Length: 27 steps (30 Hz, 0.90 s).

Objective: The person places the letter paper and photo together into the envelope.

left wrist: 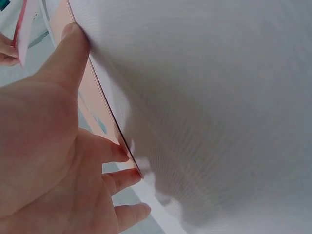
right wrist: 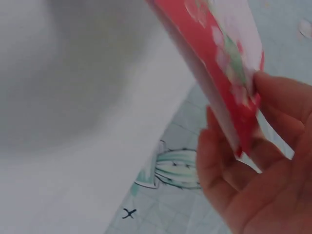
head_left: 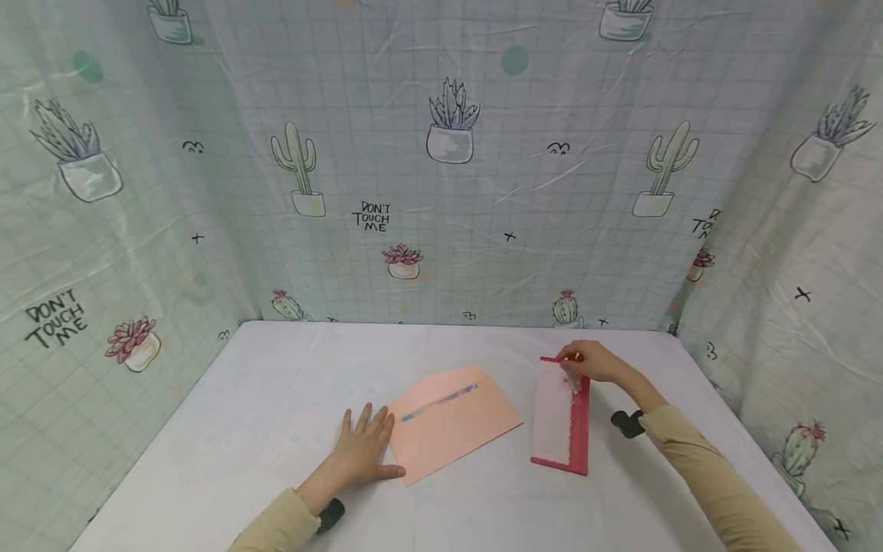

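Note:
A peach-coloured envelope point(head_left: 458, 433) with a pointed flap edge lies on the white table, a narrow bluish strip point(head_left: 441, 402) running across it. My left hand point(head_left: 362, 452) rests at its left edge with fingers spread. In the left wrist view the thumb point(left wrist: 73, 48) and fingertips touch the envelope's border. To the right, my right hand point(head_left: 595, 362) pinches the far end of a red and white card point(head_left: 552, 414) between thumb and fingers. Pale pink flowers and a green leaf pattern show on the card's red front point(right wrist: 204, 29) in the right wrist view.
The white table point(head_left: 241, 429) is bordered at the back and sides by a hanging curtain point(head_left: 483, 192) printed with potted cacti. A dark wrist strap piece point(head_left: 628, 423) sits below the right wrist, another point(head_left: 331, 515) below the left.

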Available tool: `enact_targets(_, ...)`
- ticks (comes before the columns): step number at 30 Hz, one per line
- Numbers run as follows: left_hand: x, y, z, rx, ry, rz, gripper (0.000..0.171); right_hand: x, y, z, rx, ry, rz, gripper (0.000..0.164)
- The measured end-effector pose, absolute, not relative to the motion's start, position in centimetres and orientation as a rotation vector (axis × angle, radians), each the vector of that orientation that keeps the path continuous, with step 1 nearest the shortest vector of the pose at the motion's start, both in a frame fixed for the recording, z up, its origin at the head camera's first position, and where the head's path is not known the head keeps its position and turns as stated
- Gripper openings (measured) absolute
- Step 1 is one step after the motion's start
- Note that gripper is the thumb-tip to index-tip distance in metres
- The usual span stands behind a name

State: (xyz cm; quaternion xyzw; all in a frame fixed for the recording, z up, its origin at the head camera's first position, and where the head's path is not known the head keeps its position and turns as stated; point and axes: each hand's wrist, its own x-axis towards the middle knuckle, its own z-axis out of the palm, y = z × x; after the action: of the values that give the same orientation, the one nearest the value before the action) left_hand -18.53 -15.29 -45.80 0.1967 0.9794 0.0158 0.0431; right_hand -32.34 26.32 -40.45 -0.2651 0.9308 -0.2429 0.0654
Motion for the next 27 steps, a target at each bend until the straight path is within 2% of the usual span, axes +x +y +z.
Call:
enact_targets(9,-18.6,-15.3,-45.8,0.587,2.981,0.056,0.092,-32.6,29.9,-37.7,-0.398,2.456,-1.003,0.041)
enact_targets(20,-18.7,-15.2,-45.5,0.573,2.969,0.04,0.092,-32.2,30.9,-37.7,-0.407,2.272,-1.23,0.044)
enact_targets(27,-18.7,-15.1,-45.5,0.565,2.949,0.05,0.092,-32.1,29.5,-39.0,-0.347,2.286,-1.318,0.038)
